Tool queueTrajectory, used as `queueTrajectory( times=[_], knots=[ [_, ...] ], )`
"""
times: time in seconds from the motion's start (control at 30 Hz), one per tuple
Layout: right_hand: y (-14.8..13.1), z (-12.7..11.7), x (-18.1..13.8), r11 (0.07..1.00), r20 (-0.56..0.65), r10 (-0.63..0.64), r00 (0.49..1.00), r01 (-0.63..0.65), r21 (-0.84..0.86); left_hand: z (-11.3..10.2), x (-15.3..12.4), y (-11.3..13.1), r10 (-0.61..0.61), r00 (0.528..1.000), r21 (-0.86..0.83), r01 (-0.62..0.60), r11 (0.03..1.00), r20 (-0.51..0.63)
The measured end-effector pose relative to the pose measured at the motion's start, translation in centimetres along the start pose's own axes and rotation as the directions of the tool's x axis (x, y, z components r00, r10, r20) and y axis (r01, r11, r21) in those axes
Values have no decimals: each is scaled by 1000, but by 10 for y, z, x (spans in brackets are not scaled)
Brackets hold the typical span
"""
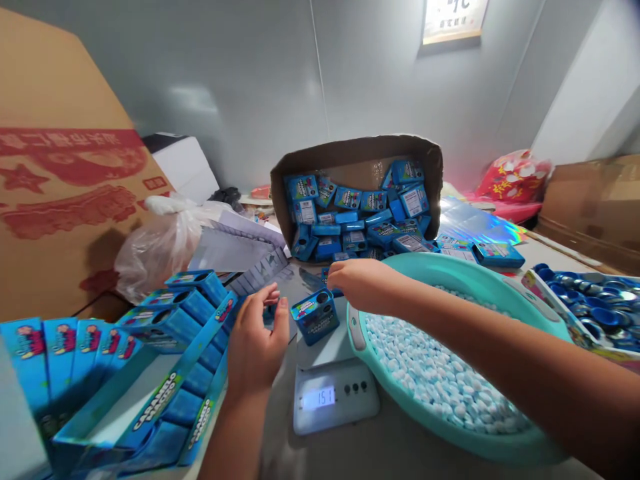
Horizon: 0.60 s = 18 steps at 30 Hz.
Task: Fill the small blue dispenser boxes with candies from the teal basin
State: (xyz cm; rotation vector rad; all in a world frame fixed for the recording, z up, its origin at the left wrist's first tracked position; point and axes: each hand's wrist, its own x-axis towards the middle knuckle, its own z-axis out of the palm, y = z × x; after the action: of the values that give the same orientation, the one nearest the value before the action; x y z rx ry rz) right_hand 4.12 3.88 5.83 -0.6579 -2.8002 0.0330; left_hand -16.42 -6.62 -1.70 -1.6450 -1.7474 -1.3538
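My left hand (257, 340) hovers near the table's middle with its fingers curled together; a small blue piece shows between the fingertips, too hidden to name. My right hand (361, 283) reaches leftward over the rim of the teal basin (440, 427), fingers bent down just behind a small blue tin (315, 315) that stands open-topped on the table. Whether the right fingers grip anything is hidden. The basin holds a heap of small white-blue candies (430, 367). A small digital scale (334, 397) reading 151 lies in front of the tin.
An open cardboard box (357, 157) full of blue tins lies on its side behind. Blue display trays (165, 393) with tins stand at left. A tray of blue lids (595, 307) sits at right. A large printed carton (60, 180) and a plastic bag (160, 243) crowd the left.
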Motion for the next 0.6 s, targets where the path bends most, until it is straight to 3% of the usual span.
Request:
queueTrajectory(
  times=[0.1,0.2,0.4,0.6],
  knots=[
    [4,-21,-7,978,111,186,976,-172,-119,1,1,1,-42,999,4,42,999,-21],
    [9,-29,-12,951,322,276,906,-209,-228,5,-1,3,-72,997,-1,72,997,-32],
    [6,-13,-15,972,577,206,791,-94,-217,9,-2,6,-89,996,24,90,996,-23],
    [-6,-11,-15,975,592,201,781,-100,-199,9,-2,3,-82,996,34,83,996,-25]
  ],
)
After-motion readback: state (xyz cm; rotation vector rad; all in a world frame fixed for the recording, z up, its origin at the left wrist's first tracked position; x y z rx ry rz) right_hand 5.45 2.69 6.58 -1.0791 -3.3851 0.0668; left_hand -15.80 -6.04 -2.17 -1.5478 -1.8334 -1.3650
